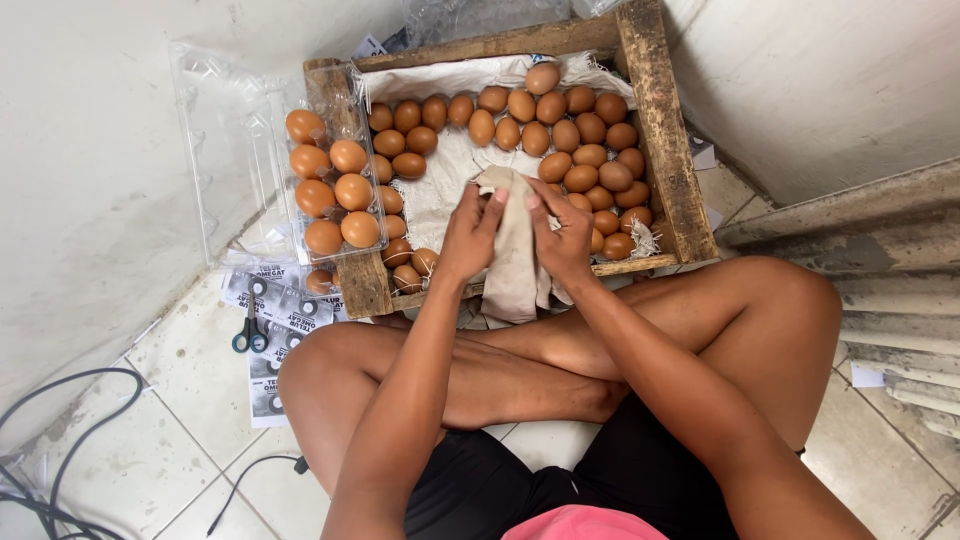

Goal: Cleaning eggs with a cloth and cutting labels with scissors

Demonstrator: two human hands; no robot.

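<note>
Seated person, cross-legged on a tiled floor (190,380), seen from above. A wooden crate (668,150) lined with white paper stands at the far side, just beyond the knees, in a corner between pale walls. Loose brown eggs (575,140) lie in the crate, packed mostly along its far and right sides; the lining shows bare in the middle. A clear plastic egg tray (330,185) rests on the crate's left rim, its lid open toward the left wall, with eight or so brown eggs seated in its cups.

Both hands meet over the near edge of the crate around a beige cloth (515,270) — the left hand (468,238) and the right hand (562,232) each have a clenched grip on it, fingers pressing the cloth from either side. Whether an egg sits inside the folds cannot be told. The cloth's loose end hangs down toward the legs.

On the floor to the left lie printed paper labels (275,300) with a pair of scissors (250,330) on top — dark handles nearest. Black cables (70,420) curl at the near left.
</note>
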